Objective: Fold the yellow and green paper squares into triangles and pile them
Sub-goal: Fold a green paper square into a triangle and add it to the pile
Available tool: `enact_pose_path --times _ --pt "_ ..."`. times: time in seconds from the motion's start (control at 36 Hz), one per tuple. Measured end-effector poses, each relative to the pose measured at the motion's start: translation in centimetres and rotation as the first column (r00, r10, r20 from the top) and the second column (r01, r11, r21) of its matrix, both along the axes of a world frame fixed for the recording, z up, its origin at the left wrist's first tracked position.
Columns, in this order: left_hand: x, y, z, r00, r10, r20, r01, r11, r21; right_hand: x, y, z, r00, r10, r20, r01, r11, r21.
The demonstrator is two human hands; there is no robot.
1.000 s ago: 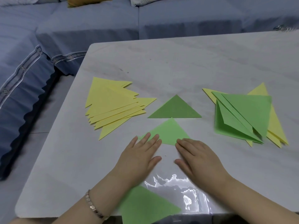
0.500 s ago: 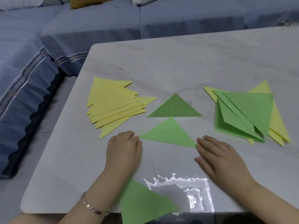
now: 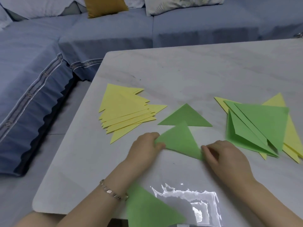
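A light green folded triangle (image 3: 179,140) is held off the table by its two lower corners. My left hand (image 3: 146,145) pinches its left corner and my right hand (image 3: 219,153) pinches its right corner. Its tip overlaps the near edge of a darker green triangle (image 3: 186,116) lying flat just behind. A fanned pile of yellow triangles (image 3: 126,112) lies to the left. On the right is a loose heap of green sheets (image 3: 260,125) over yellow sheets (image 3: 291,141). Another green triangle (image 3: 147,208) lies at the near edge under my left wrist.
The white marble table (image 3: 196,74) ends at a rounded near-left corner. A clear plastic sleeve (image 3: 188,203) glints at the near edge. A blue sofa (image 3: 49,63) with cushions wraps the far and left sides.
Both hands went from lying flat beside the light green triangle to pinching its corners. The triangle has lifted and moved back toward the darker green one. The camera view has tilted up.
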State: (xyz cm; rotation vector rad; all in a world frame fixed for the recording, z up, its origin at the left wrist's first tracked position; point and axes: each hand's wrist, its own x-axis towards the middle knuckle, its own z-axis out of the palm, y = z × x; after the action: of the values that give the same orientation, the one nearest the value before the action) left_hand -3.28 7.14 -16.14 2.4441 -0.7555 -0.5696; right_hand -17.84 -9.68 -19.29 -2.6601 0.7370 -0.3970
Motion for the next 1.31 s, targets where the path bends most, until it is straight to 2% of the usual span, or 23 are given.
enact_pose_path --times 0.06,0.14,0.22,0.28,0.39,0.44,0.5,0.53,0.56,0.58,0.64,0.67,0.69,0.78,0.86,1.14,1.31 --pt "0.1 1.2 1.4 0.999 0.036 0.007 -0.035 0.993 -0.114 -0.1 -0.1 0.4 1.000 -0.017 -0.011 0.018 0.995 0.094" --pt "2.3 3.0 3.0 0.978 0.206 0.030 -0.188 0.938 -0.292 0.5 -0.2 0.9 0.999 -0.022 -0.029 0.025 0.993 0.114" --pt "6.3 4.3 3.2 0.925 0.368 0.091 -0.322 0.890 -0.324 1.4 0.2 1.2 0.998 -0.004 -0.062 0.011 0.994 0.106" --pt "9.1 4.8 2.6 0.906 0.412 0.093 -0.371 0.881 -0.294 2.1 0.6 1.4 0.996 0.017 -0.087 -0.008 0.995 0.096" --pt "12.7 5.2 1.2 0.880 0.451 0.148 -0.436 0.891 -0.125 2.9 1.3 1.5 0.995 0.029 -0.099 -0.021 0.997 0.078" --pt "13.3 5.5 0.8 0.847 0.433 0.309 -0.468 0.883 0.044 3.0 1.3 1.4 0.995 0.026 -0.101 -0.019 0.998 0.068" --pt "12.6 5.5 0.9 0.788 0.347 0.509 -0.470 0.873 0.131 3.0 1.3 1.4 0.994 0.027 -0.105 -0.022 0.998 0.054" --pt "11.8 5.5 1.0 0.781 0.289 0.554 -0.426 0.895 0.134 3.0 1.2 1.3 0.994 0.027 -0.110 -0.022 0.999 0.050" --pt "10.8 5.5 1.1 0.812 0.218 0.541 -0.338 0.932 0.132 3.0 1.2 1.2 0.993 0.028 -0.116 -0.023 0.999 0.047" --pt "9.6 5.5 1.1 0.876 0.133 0.464 -0.207 0.972 0.111 2.9 1.2 1.1 0.992 0.031 -0.124 -0.025 0.999 0.043" --pt "6.6 5.7 1.4 0.985 -0.080 0.155 0.076 0.997 0.030 3.0 1.3 1.0 0.990 0.033 -0.138 -0.029 0.999 0.033" --pt "4.9 5.8 1.6 0.980 -0.199 0.015 0.199 0.980 0.011 3.0 1.4 1.0 0.990 0.032 -0.140 -0.027 0.999 0.031" --pt "3.6 6.0 1.7 0.951 -0.304 -0.058 0.306 0.952 0.031 3.1 1.4 0.9 0.990 0.030 -0.138 -0.025 0.999 0.031" --pt "1.4 6.4 0.7 0.868 -0.494 -0.040 0.492 0.850 0.188 3.3 1.4 0.9 0.989 0.022 -0.143 -0.019 1.000 0.025" --pt "0.9 6.7 -0.3 0.841 -0.541 0.010 0.519 0.811 0.271 3.4 1.6 1.0 0.988 0.022 -0.150 -0.020 1.000 0.016" --pt "0.3 7.3 -1.0 0.781 -0.621 0.074 0.566 0.752 0.339 3.2 2.0 0.9 0.986 0.024 -0.164 -0.025 1.000 -0.009" --pt "-0.7 7.9 -1.0 0.781 -0.615 0.112 0.519 0.738 0.431 2.9 2.3 1.1 0.983 0.023 -0.181 -0.027 0.999 -0.021"
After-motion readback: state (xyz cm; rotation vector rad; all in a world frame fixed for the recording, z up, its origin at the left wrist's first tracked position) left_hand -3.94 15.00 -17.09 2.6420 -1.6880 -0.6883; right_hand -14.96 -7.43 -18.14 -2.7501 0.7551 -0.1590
